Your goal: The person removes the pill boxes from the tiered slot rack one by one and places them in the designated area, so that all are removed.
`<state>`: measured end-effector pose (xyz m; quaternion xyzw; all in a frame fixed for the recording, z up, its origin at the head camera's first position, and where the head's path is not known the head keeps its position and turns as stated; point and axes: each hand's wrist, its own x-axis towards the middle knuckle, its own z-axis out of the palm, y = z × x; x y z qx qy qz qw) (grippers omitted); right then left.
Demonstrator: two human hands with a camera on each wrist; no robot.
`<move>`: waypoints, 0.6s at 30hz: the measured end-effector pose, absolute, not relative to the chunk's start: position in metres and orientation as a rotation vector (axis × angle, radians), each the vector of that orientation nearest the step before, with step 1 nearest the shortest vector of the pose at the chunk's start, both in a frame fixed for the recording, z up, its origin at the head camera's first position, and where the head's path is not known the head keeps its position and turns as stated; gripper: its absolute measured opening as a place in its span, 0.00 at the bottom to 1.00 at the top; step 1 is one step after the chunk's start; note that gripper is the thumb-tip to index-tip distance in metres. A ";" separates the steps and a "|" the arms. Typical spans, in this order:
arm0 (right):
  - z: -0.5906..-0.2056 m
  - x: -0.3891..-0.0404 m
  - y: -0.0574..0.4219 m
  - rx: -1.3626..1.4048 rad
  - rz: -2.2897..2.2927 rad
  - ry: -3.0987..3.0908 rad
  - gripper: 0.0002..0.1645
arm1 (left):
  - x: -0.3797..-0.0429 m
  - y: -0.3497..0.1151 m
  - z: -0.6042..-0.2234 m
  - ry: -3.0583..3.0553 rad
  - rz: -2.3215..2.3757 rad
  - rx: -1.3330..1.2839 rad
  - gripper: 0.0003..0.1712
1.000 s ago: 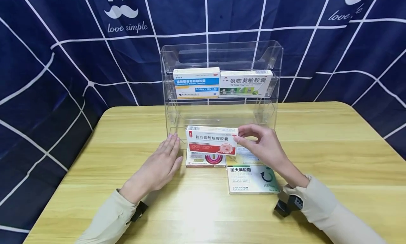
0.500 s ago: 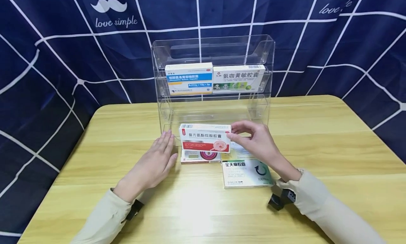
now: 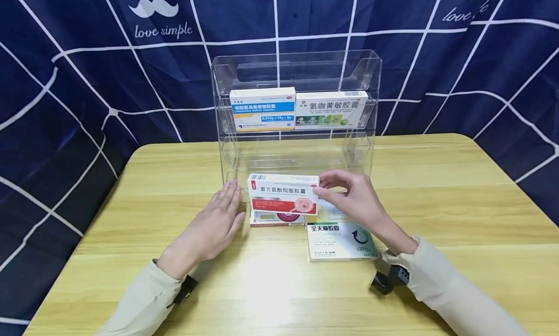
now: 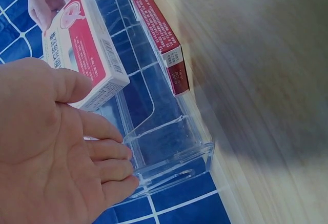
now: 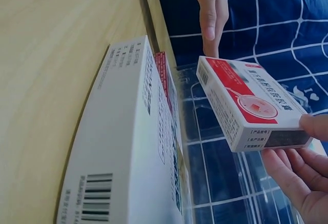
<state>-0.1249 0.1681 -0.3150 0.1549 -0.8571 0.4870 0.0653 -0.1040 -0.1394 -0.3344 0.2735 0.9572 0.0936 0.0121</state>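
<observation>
Rack point(image 3: 297, 156) stands on the table point(image 3: 131, 258), set in from the back edge, about midway between left and right edges; cloth point(image 3: 244, 15) hangs behind the back edge and beyond both side edges. High in the rack, same tier: upper left box point(image 3: 263, 117), upper right box point(image 3: 330, 115) just beside it. Held box point(image 3: 283, 195) is off the table, before the rack's lower part, its right end in the right hand point(image 3: 355, 197). Left hand point(image 3: 214, 224) is left of it, by the rack's lower left corner. On the table before the rack: lower left box point(image 3: 276, 220) below the held box; to its right, front box point(image 3: 340, 242), farther from the back edge; rear box point(image 3: 327, 212) behind that, partly hidden by the right hand.
</observation>
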 end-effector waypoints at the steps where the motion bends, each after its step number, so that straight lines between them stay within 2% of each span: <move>1: -0.315 -0.124 0.168 0.470 1.467 -2.591 0.14 | -0.104 -0.139 -0.335 2.984 0.296 0.852 0.35; 18: -0.322 -0.117 0.165 0.495 1.523 -2.714 0.14 | -0.105 -0.140 -0.334 2.962 0.275 0.839 0.35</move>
